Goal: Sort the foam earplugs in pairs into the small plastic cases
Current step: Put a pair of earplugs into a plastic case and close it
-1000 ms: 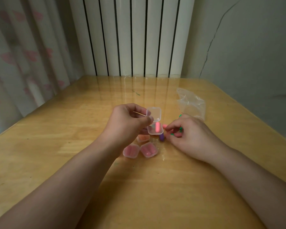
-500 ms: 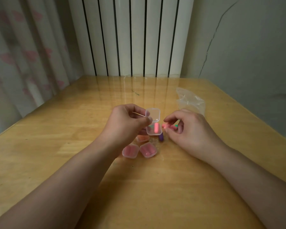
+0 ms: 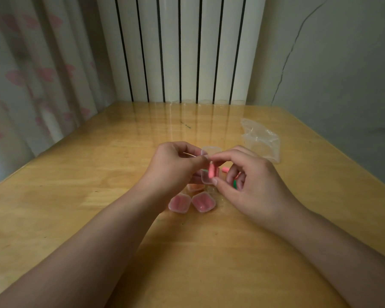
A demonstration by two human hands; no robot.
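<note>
- Earplugs (image 3: 211, 172), pink, sat in our open case (image 3: 209, 174); our left hand (image 3: 173, 167) and right hand (image 3: 253, 185) both pinched it.
- Bare table (image 3: 76, 174) lay leftward; we saw no legible writing.

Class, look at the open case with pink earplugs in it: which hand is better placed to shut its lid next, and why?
Probably the right hand: its fingers already reach the raised lid, while the left hand is busy holding the open case.

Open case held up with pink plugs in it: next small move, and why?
Probably close the lid: the left hand holds the open case, and the right hand has its fingertips at the case, where pink earplugs already sit. If only one plug is seated, which I cannot tell, the second goes in first.
</note>
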